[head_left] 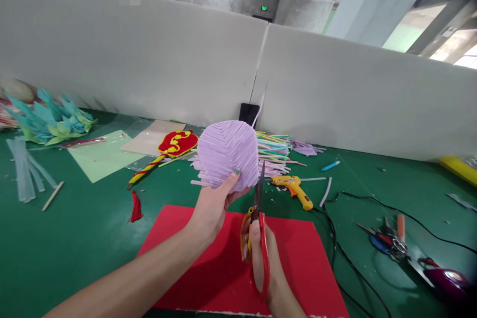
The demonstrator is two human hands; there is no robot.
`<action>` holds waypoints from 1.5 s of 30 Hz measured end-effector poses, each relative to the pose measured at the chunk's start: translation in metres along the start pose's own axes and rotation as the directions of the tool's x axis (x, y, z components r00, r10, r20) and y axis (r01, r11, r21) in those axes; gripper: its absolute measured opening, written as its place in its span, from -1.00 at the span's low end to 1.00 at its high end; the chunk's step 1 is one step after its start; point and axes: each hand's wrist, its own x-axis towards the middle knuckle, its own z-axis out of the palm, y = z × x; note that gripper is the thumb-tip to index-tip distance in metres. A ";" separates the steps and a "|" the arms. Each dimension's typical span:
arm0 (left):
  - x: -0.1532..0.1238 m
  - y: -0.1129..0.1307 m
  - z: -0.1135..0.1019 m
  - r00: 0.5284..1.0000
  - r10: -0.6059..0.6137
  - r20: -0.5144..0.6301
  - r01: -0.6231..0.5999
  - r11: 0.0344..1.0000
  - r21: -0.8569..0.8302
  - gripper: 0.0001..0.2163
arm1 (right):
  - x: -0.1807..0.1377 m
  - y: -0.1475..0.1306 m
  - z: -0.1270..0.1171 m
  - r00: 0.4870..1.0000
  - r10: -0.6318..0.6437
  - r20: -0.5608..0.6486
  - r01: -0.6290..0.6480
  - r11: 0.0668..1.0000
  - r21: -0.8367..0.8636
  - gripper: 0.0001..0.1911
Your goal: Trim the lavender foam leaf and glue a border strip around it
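The left hand (218, 203) holds the lilac pipe-cleaner disc (228, 151) upright above the far edge of a red board (298, 258), its grip pinching the lower rim, with the thumb pressed on the front. The disc is broad and rounded, a little flattened at its sides, and faced with close rows of fuzzy lilac strips. The rows slant from both halves towards a middle line, making a herringbone of nested Vs, and the outline is slightly uneven. Just beside its lower right edge stand the scissors (257, 203), points up, with dark metal blades, a yellow loop on the left and a red one on the right. The right hand (273, 256) has its grip closed around these handles.

At the far left, a red-and-white item (6, 115) is cut off by the frame. The left hand's fingers mostly disappear behind the disc, which also covers part of the bundled pipe cleaners (274, 146) lying on the green surface (97, 238). Whether the blades touch the disc is hard to tell. The red loop hides some of the right hand. Towards the right edge, a purple-handled tool (449, 280) sinks into shadow, and a yellow object (456, 166) runs out of view.
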 end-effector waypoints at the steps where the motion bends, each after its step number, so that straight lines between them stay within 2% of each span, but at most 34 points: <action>1: 0.000 0.000 0.000 1.000 0.001 0.003 -0.001 1.000 0.003 -0.52 | 0.000 -0.001 -0.001 1.000 0.002 0.016 -0.002 1.000 -0.008 -0.49; 5: -0.001 -0.001 0.000 1.000 -0.012 0.011 0.012 1.000 0.006 -0.49 | 0.001 -0.003 -0.002 0.999 0.002 0.040 -0.001 0.999 -0.037 -0.49; 11: -0.003 -0.003 0.000 0.999 -0.023 0.029 0.022 1.000 0.014 -0.47 | 0.002 -0.001 -0.001 0.995 0.079 -0.052 -0.078 0.997 0.022 -0.44; 19: -0.004 -0.006 -0.001 0.999 -0.016 0.034 0.016 1.000 0.021 -0.49 | 0.001 -0.002 -0.002 0.997 0.075 -0.029 -0.074 0.996 0.055 -0.48; 26: -0.002 -0.005 -0.001 1.000 -0.004 0.014 0.004 1.000 0.009 -0.49 | 0.002 -0.008 0.001 0.987 0.149 -0.066 -0.144 0.986 0.079 -0.42; 37: -0.002 -0.004 -0.001 1.000 -0.016 0.019 0.016 0.999 0.034 -0.52 | 0.001 -0.009 -0.001 0.977 0.211 -0.024 -0.202 0.960 0.193 -0.45; 42: -0.002 -0.002 0.001 1.000 -0.031 0.000 0.031 0.999 0.038 -0.54 | 0.001 -0.012 -0.002 0.988 0.147 -0.036 -0.140 0.978 0.156 -0.48; 45: -0.002 -0.002 0.002 0.999 -0.039 -0.012 0.039 0.998 0.040 -0.54 | 0.002 -0.012 -0.002 0.985 0.165 -0.043 -0.156 0.973 0.168 -0.48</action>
